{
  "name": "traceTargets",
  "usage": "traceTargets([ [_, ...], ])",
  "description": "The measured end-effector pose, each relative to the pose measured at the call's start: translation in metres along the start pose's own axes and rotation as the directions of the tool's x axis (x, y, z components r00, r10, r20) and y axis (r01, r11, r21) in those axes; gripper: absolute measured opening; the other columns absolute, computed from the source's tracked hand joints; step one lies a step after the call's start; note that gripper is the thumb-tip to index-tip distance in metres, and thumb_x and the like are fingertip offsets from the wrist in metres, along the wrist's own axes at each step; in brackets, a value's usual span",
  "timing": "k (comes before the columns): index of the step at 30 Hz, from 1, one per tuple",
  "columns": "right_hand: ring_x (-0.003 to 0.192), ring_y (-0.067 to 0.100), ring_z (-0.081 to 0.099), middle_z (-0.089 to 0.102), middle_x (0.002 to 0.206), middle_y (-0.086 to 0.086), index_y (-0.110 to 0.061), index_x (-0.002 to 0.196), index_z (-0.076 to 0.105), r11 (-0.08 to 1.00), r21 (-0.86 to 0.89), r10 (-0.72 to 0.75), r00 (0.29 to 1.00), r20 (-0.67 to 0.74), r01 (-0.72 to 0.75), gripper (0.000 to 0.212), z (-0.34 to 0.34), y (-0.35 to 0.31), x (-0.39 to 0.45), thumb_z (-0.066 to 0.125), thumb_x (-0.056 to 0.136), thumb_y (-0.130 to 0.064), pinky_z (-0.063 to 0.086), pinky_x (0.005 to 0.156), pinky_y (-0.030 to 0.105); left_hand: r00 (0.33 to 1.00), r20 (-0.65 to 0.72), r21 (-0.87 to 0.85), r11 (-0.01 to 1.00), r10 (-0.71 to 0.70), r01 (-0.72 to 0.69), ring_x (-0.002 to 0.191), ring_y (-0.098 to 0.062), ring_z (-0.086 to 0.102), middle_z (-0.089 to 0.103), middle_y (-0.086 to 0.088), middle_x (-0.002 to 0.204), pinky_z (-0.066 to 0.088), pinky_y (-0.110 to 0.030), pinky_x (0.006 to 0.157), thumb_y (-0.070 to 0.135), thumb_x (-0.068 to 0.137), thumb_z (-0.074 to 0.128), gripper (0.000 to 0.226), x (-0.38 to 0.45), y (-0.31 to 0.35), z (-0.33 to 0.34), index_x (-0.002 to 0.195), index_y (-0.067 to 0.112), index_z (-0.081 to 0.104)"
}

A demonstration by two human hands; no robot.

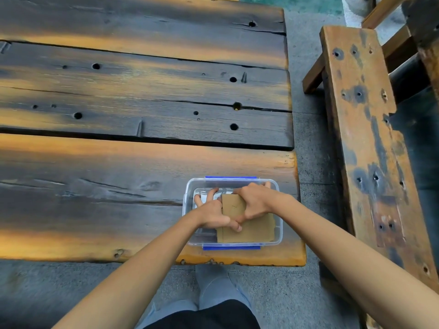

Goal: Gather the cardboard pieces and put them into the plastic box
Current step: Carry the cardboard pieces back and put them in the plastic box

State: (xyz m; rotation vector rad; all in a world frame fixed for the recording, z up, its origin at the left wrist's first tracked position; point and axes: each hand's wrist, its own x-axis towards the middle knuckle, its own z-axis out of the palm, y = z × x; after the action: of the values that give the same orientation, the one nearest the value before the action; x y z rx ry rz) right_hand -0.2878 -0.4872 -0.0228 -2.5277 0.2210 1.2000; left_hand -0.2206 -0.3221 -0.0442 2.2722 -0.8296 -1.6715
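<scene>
Head view: both hands settle cardboard into the box, lower centre of frame.
Left hand (212, 213) with fingers spread and right hand (255, 201) press the cardboard pieces (251, 230) flat inside the plastic box (279, 236) on the worktop (118, 162), likely so they fit.

An outdoor seating spot: a weathered plank table (142, 96) and wooden bench (363, 129) on rough concrete ground (308, 129).
</scene>
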Motion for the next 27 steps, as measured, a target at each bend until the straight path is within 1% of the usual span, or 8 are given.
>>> traceTargets([
  [3,0.108,0.026,0.059,0.067,0.113,-0.001,-0.025,0.124,0.059,0.999,0.006,0.053,0.996,0.065,-0.053,0.086,-0.004,-0.005,0.006,0.078,0.056,-0.075,0.04,0.098,0.053,1.0,0.022,0.017,1.0,0.009,-0.009,0.135,-0.016,-0.021,-0.001,0.005,0.166,0.007,-0.053,0.12,0.069,0.055,0.075,0.042,0.002,0.0,-0.001,0.068,0.034,0.055],
  [4,0.109,0.026,0.059,0.067,0.114,0.0,-0.025,0.125,0.059,0.998,0.002,0.066,0.994,0.089,-0.066,0.087,-0.005,-0.006,0.009,0.08,0.055,-0.074,0.039,0.1,0.054,1.0,0.026,0.025,1.0,0.0,-0.001,0.136,-0.018,-0.022,-0.002,0.006,0.165,0.007,-0.052,0.12,0.07,0.054,0.075,0.044,0.005,-0.001,-0.001,0.07,0.032,0.058],
  [7,0.112,0.026,0.059,0.067,0.117,-0.001,-0.025,0.127,0.059,0.998,-0.01,0.066,0.99,0.129,-0.065,0.087,-0.007,-0.007,0.012,0.082,0.056,-0.071,0.039,0.103,0.054,0.999,0.025,0.068,0.997,-0.03,0.029,0.146,-0.034,-0.02,-0.002,0.003,0.164,0.006,-0.049,0.12,0.075,0.05,0.072,0.068,0.011,-0.002,0.002,0.097,0.026,0.066],
  [10,0.11,0.024,0.058,0.067,0.115,-0.001,-0.026,0.128,0.058,0.999,-0.014,0.031,0.992,0.12,-0.03,0.08,-0.009,-0.005,0.011,0.082,0.063,-0.064,0.041,0.1,0.053,0.997,0.007,0.089,0.993,-0.077,0.076,0.146,-0.035,-0.016,-0.005,0.01,0.162,0.011,-0.047,0.121,0.081,0.046,0.068,0.105,0.01,0.0,0.003,0.124,0.011,0.063],
  [13,0.105,0.024,0.061,0.066,0.108,0.0,-0.024,0.126,0.059,1.0,0.002,-0.001,0.99,0.143,0.001,0.072,-0.012,-0.003,0.012,0.083,0.067,-0.058,0.051,0.094,0.048,0.994,0.024,0.095,0.99,-0.106,0.103,0.145,-0.038,-0.014,-0.01,0.017,0.161,0.014,-0.048,0.122,0.084,0.043,0.066,0.123,0.008,0.003,0.0,0.137,0.007,0.055],
  [19,0.089,0.02,0.06,0.064,0.096,-0.002,-0.022,0.117,0.064,0.998,0.042,-0.052,0.992,0.118,0.047,0.066,-0.007,-0.002,0.015,0.085,0.066,-0.058,0.052,0.078,0.033,0.995,0.023,0.143,0.986,-0.092,0.088,0.148,-0.036,-0.019,-0.007,0.01,0.164,0.008,-0.052,0.123,0.088,0.046,0.06,0.124,0.007,0.0,0.002,0.138,0.005,0.055],
  [24,0.095,0.018,0.061,0.064,0.102,-0.004,-0.027,0.123,0.061,0.998,0.042,-0.044,0.991,0.129,0.039,0.07,-0.007,-0.004,0.009,0.083,0.066,-0.061,0.056,0.087,0.036,0.998,0.014,0.127,0.99,-0.062,0.06,0.15,-0.035,-0.024,-0.008,0.005,0.168,0.005,-0.054,0.123,0.086,0.052,0.062,0.12,0.0,0.002,0.001,0.144,0.011,0.05],
  [27,0.106,0.02,0.063,0.065,0.114,-0.003,-0.027,0.131,0.057,0.997,0.074,-0.034,0.989,0.141,0.024,0.077,-0.01,-0.007,0.003,0.083,0.067,-0.06,0.055,0.093,0.037,0.995,0.05,0.143,0.987,-0.087,0.079,0.15,-0.041,-0.023,-0.019,0.001,0.169,0.011,-0.055,0.123,0.079,0.061,0.068,0.123,-0.009,0.007,-0.009,0.156,0.012,0.031],
])
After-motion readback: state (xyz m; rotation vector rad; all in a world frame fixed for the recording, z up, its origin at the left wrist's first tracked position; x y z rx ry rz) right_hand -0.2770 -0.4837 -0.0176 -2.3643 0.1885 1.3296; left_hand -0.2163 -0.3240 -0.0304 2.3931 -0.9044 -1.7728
